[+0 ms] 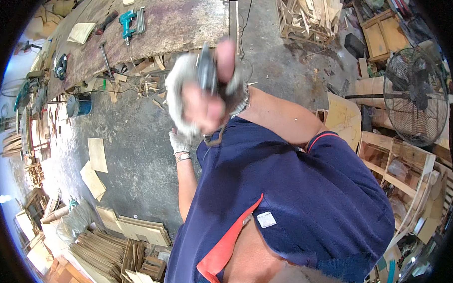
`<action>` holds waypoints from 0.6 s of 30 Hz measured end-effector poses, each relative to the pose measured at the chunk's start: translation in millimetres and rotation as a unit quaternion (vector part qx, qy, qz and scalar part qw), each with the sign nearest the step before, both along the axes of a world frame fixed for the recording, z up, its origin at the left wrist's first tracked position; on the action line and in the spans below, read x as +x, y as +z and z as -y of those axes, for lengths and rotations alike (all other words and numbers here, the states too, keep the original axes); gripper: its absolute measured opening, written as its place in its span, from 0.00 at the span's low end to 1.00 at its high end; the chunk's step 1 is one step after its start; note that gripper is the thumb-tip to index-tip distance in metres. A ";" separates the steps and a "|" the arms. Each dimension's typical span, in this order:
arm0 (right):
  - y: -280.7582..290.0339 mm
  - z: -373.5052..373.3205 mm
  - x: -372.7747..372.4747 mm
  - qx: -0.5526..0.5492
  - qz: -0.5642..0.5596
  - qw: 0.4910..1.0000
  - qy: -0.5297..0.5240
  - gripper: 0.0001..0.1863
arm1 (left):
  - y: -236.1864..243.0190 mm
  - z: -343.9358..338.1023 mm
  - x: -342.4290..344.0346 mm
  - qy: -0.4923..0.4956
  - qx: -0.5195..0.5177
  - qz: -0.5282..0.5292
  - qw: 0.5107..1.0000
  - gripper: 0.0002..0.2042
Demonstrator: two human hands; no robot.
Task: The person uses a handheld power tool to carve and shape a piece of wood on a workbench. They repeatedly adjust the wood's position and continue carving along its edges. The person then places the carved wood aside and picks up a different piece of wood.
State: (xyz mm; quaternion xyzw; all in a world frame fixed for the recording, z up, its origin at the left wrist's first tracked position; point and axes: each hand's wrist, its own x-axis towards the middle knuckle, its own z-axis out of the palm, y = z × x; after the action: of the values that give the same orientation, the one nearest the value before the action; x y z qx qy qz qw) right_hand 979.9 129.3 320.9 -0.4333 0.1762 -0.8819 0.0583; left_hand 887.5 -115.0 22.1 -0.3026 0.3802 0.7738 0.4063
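The right hand (pixel 205 95), raised close and blurred, has its fingers clamped on a dark tool (pixel 206 72) whose long axis runs upright, tip pointing away. Below it, the gloved left hand (pixel 179 142) hangs; its fingers' state is unclear. Beyond, a teal nail gun (pixel 128 21) lies on the tabletop (pixel 182 23).

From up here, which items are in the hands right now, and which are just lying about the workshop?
In hand:
- right hand, raised, blurred, in a torn white work glove, gripping a dark slim tool
- left hand in a white glove, lowered, holding nothing visible

Lying about:
- teal nail gun on the workbench
- blue bucket
- black pedestal fan
- plywood offcuts on the floor
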 end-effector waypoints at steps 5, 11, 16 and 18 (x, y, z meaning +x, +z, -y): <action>35.6 19.5 0.5 -0.180 -0.097 0.979 0.022 0.36 | -45.2 3.5 -9.6 0.006 0.128 0.021 0.992 0.30; 51.4 25.5 25.2 -0.304 -0.210 0.921 0.122 0.30 | -25.3 -12.4 3.3 0.029 0.037 0.009 0.999 0.28; 63.8 47.7 40.9 -0.305 -0.108 0.944 0.059 0.36 | -37.2 -12.0 0.3 0.071 0.100 0.107 0.987 0.29; 67.6 57.2 45.1 -0.256 -0.024 0.966 -0.033 0.41 | -65.0 -11.9 -0.3 0.082 0.062 0.012 0.995 0.29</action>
State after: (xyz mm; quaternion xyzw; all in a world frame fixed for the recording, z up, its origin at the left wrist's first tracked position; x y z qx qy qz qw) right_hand 1025.1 72.1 388.5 -0.4483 -0.0399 -0.8886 -0.0884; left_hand 887.2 -103.2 -42.8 -0.3162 0.3001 0.8230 0.3643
